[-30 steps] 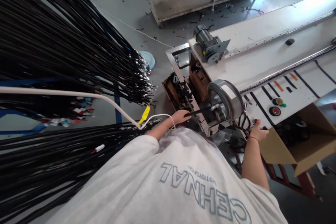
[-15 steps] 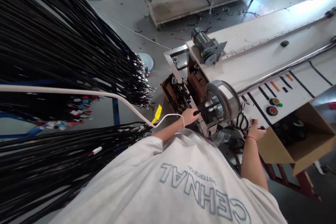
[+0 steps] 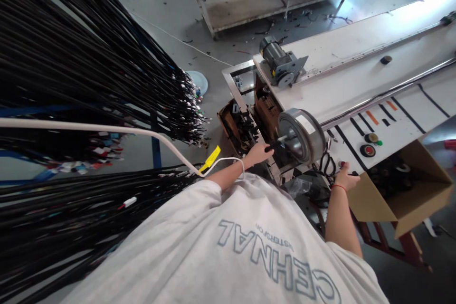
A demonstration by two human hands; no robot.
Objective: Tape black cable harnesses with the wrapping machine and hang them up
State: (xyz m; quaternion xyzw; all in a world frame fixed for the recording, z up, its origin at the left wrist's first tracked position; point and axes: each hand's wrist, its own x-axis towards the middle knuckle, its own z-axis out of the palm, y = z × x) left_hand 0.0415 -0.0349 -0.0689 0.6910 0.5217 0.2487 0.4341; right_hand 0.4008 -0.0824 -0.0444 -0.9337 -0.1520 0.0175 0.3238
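A black cable [image 3: 275,144] is gripped by the left hand [image 3: 259,154], left of the round grey metal drum [image 3: 307,135]; at the round red button [image 3: 342,164], finger closure of the right hand [image 3: 346,178] cannot be determined.

Lettered white shirt [image 3: 221,251], red bracelet [image 3: 340,186], perhaps cord

Scraps [image 3: 269,26] litter the grey floor [image 3: 164,21] near a metal-framed rack [image 3: 245,8].

Left hand [image 3: 259,154] has been brought closer to metal drum [image 3: 316,138] over the last second. Less black cable [image 3: 275,144] is exposed between them. Yellow tag [image 3: 210,159] has been tipped flatter.
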